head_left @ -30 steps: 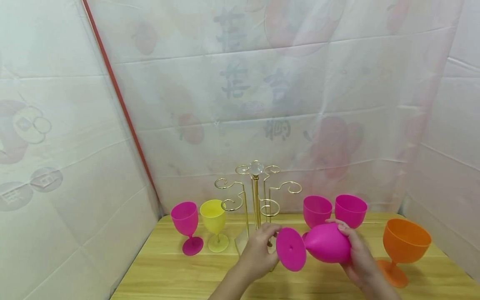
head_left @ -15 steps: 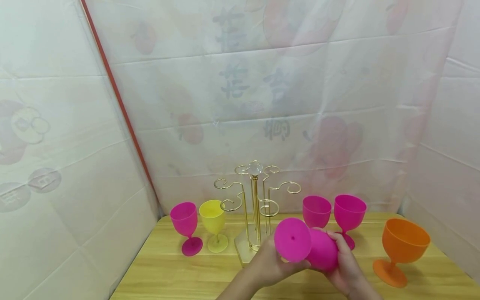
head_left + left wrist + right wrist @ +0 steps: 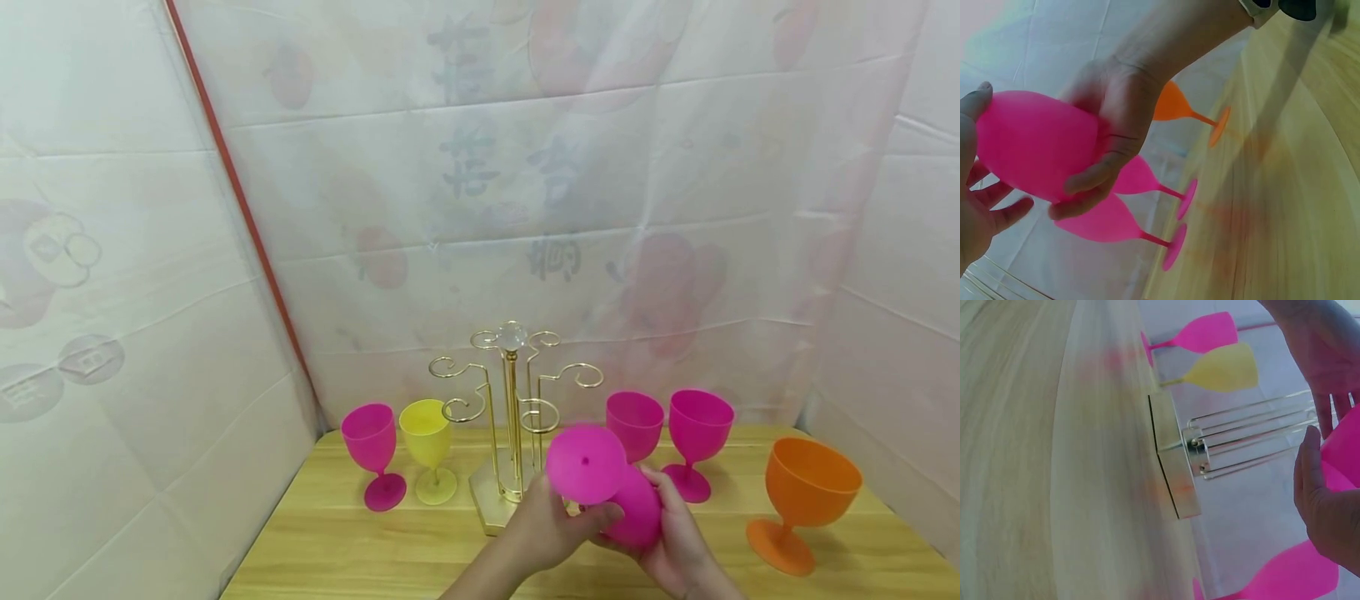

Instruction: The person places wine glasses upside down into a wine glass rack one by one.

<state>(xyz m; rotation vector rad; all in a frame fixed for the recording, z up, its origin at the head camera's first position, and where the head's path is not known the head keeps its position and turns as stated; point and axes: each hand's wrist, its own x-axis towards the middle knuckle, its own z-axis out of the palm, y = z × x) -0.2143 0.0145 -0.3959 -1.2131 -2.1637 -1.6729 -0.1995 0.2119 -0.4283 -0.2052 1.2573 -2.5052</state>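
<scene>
A bright pink goblet (image 3: 637,510) is held in the air in front of the wire rack (image 3: 513,425), tipped over with its round foot facing the head camera. My left hand (image 3: 543,527) holds it at the foot end, thumb lying across the goblet. My right hand (image 3: 677,537) grips the bowl from the right. In the left wrist view, the right hand's fingers (image 3: 1088,190) curl on the bowl (image 3: 1035,144). Part of the left hand (image 3: 979,200) shows at that view's left edge. The goblet's stem is hidden in the head view.
Behind the hands stand two pink goblets (image 3: 633,423) (image 3: 700,425). An orange goblet (image 3: 812,479) is at the right. Left of the gold rack are a pink goblet (image 3: 371,437) and a yellow goblet (image 3: 427,437). White cloth walls (image 3: 480,208) enclose the wooden table (image 3: 337,542).
Both hands have drawn closer together. The goblet has turned from lying sideways to foot toward the head camera, and its bowl has shifted left and down. The left hand has moved right.
</scene>
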